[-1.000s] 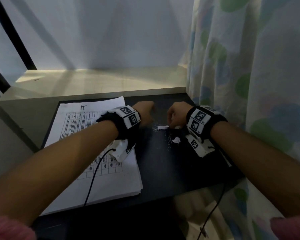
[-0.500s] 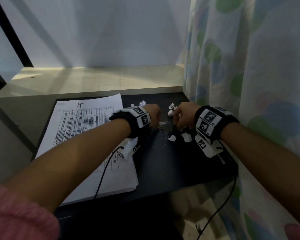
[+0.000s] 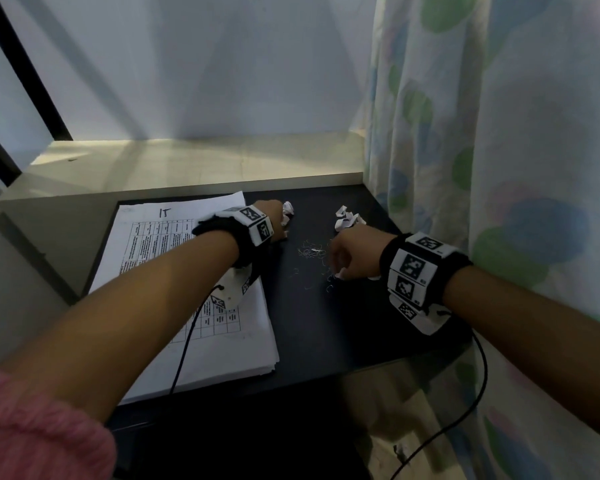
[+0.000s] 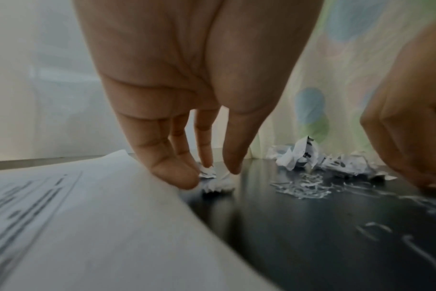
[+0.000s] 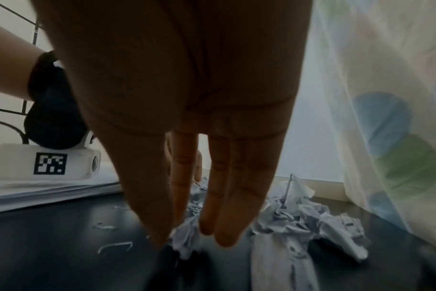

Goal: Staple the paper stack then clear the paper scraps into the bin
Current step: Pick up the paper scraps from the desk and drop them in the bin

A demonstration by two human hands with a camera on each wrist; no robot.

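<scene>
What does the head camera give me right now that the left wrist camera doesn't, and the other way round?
Only the head view shows the whole paper stack with its printed table and "IT" heading, both forearms, the wrist bands and the pale ledge behind the desk. Only the left wrist view shows the left hand's fingertips down beside small scraps at the stack's edge. Both show the crumpled scraps near the curtain, the loose staples on the black desk, and the right hand. No bin appears in either.
</scene>
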